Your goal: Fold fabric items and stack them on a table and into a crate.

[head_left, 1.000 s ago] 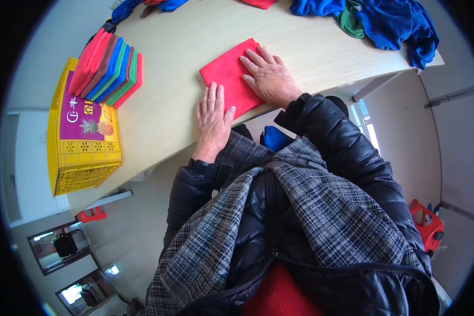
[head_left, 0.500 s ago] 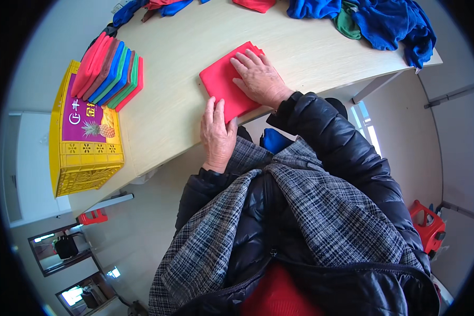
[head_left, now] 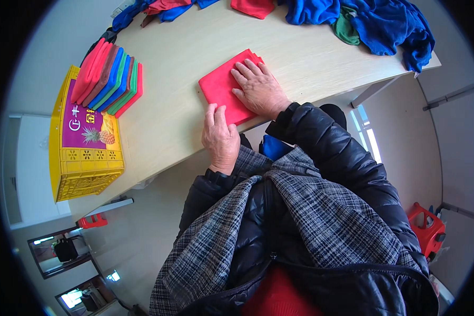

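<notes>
Between the stack of folded cloths (head_left: 109, 78) and the red cloth (head_left: 221, 84) I can see a broad lane of bare tabletop (head_left: 168, 95) where a hand could pass. The stack and the yellow crate (head_left: 92, 162) beside it block the left end. Past the red cloth the way runs open to the loose blue cloths (head_left: 384, 29) heaped at the far right. The left hand (head_left: 220, 142) bars the red cloth's near corner and the right hand (head_left: 262, 94) its right side.

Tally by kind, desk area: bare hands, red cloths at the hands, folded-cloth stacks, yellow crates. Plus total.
Bare hands: 2 (left hand, right hand)
Red cloth at the hands: 1
Stack of folded cloths: 1
Yellow crate: 1
Total: 5
</notes>
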`<act>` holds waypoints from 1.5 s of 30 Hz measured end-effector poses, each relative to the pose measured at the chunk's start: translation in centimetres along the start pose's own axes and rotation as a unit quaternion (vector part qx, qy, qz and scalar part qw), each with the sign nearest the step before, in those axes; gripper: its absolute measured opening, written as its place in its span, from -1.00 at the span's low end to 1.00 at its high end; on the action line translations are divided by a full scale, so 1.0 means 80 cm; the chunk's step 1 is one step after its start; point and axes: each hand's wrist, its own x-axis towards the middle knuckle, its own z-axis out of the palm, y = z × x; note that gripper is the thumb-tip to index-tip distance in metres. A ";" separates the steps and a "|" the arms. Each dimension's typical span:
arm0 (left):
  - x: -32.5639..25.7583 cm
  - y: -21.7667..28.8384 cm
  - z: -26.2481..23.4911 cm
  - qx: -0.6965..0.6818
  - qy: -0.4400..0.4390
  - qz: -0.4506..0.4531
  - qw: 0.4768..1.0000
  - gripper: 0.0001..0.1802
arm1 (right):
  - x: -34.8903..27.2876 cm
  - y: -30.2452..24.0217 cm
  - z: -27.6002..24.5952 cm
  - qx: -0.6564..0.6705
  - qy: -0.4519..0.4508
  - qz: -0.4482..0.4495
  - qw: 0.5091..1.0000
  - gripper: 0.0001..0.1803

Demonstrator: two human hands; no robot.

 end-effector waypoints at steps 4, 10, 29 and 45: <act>-0.002 0.002 -0.005 0.010 0.000 0.001 1.000 -0.56 | -0.001 0.000 -0.003 0.003 -0.008 0.000 1.000 -0.36; -0.016 -0.010 -0.010 0.053 -0.028 0.047 0.997 -0.60 | -0.004 -0.002 -0.006 -0.004 -0.010 0.001 1.000 -0.35; 0.048 -0.036 -0.024 -0.014 -0.048 0.076 0.996 -0.68 | 0.025 -0.015 -0.006 -0.018 -0.002 -0.017 1.000 -0.34; 0.066 -0.040 0.032 0.024 -0.156 0.044 0.986 -0.24 | 0.026 0.007 0.003 0.003 -0.028 0.056 0.998 -0.30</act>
